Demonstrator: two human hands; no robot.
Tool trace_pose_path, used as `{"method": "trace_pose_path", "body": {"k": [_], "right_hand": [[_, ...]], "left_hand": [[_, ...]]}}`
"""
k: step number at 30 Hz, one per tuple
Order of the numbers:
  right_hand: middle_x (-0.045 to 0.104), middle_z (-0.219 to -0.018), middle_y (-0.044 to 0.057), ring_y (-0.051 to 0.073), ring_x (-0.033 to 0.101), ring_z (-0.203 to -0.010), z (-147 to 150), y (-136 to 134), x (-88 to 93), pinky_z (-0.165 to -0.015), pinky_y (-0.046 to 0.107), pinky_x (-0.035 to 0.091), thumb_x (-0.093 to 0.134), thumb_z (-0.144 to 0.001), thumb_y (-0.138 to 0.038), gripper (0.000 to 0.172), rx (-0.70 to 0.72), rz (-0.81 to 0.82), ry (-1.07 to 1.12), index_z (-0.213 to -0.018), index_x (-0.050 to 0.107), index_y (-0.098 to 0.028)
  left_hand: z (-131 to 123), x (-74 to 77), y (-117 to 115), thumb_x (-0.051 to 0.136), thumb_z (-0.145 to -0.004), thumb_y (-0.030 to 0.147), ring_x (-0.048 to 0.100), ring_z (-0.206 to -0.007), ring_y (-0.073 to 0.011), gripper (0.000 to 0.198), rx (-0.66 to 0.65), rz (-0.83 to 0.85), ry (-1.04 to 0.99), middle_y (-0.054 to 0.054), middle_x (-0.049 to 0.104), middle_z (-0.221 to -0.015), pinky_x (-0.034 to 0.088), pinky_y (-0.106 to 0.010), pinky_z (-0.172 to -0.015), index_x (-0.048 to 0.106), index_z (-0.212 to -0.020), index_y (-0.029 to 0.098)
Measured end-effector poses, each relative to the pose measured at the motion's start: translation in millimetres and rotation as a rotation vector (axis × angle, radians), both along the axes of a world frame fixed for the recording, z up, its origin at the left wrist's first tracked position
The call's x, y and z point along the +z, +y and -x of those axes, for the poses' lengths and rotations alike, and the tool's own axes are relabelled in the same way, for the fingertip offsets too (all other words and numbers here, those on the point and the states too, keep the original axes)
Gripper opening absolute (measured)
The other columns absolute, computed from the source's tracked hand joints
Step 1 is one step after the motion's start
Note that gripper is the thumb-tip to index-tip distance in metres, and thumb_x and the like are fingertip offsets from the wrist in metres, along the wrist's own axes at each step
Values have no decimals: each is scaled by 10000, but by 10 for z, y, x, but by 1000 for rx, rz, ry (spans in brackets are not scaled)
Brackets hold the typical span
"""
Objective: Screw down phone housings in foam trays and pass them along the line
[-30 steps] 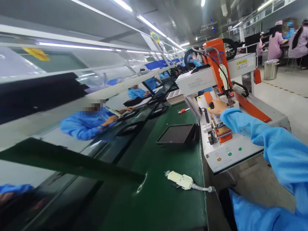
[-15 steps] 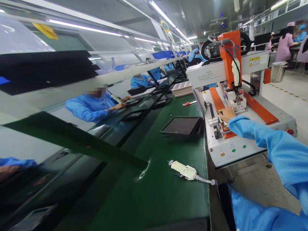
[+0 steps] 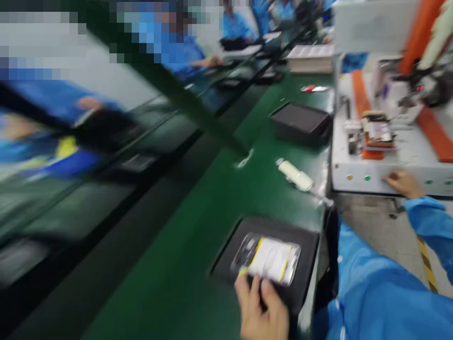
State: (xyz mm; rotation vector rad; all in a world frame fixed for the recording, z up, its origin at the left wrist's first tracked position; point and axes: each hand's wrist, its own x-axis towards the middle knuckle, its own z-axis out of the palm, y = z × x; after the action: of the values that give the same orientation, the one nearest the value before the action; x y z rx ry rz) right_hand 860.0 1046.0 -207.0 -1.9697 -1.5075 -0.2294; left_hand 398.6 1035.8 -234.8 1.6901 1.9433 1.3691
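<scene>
My left hand [image 3: 260, 307] rests on the near edge of a black tray [image 3: 304, 245] on the green belt, its fingers touching a clear packet with a white and yellow label [image 3: 269, 257] that lies in the tray. The fingers look slightly spread, but blur hides whether they grip. My right hand [image 3: 401, 183] reaches to the front panel of the white machine [image 3: 406, 146], fingers pressed near its row of small buttons. On the machine's bed sits an orange fixture holding a small device [image 3: 377, 134].
A white handheld tool with a cable [image 3: 295, 175] lies on the green belt [image 3: 212, 226]. A second black tray [image 3: 300, 120] stands farther along, with a stack of white trays [image 3: 311, 57] behind. People in blue coats work across the line.
The view has swung down and toward me. My right hand left the fixture on the machine bed and came to the front panel. My left hand and the near tray came into view.
</scene>
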Motion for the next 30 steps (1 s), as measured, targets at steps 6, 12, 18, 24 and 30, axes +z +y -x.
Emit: {"method": "trace_pose_path", "body": {"k": [6,12,18,24,30], "right_hand": [[506,-440,3,193,452,-392,-368,6,-276,-410,308,290,530,-869,-636,482,101,-40,-88,-557,539,-269],[436,-384,-44,163,360,-302,-460,-23,-326,-360,285,247,633,-868,-439,379,138,-137,-307,-556,508,-265],[607,-563,37,181,552,-443,10,361,-32,-425,283,379,551,-930,-383,252,307,-150,-418,-755,610,-213],[628,-1198,163,249,628,-1031,1033,1524,252,-801,332,529,494,-880,-145,351,719,8,-608,-1218,585,-115],[420,-1441,162,303,393,-1318,1791,2426,264,-993,524,411,445,-900,-70,428,1210,95,-1000,-1316,489,-162]], "left_hand": [[-52,38,-100,539,-888,213,525,-1264,-207,303,142,-50,-51,-120,536,-1392,460,-313,-1044,656,-1167,200],[-55,51,-419,593,-850,159,547,-1240,-223,340,110,-73,3,-104,550,-1380,475,-334,-1039,652,-1178,225],[-66,58,-436,563,-876,189,621,-1140,-196,296,94,-46,57,-118,605,-1314,519,-262,-957,660,-1155,178],[-44,93,-411,529,-905,251,647,-1095,-217,278,107,-21,99,-118,606,-1310,577,-249,-822,668,-1131,169],[66,-7,-386,528,-903,277,713,-742,-155,312,138,-28,90,-96,595,-1333,439,-196,-351,638,-1191,230]]}}
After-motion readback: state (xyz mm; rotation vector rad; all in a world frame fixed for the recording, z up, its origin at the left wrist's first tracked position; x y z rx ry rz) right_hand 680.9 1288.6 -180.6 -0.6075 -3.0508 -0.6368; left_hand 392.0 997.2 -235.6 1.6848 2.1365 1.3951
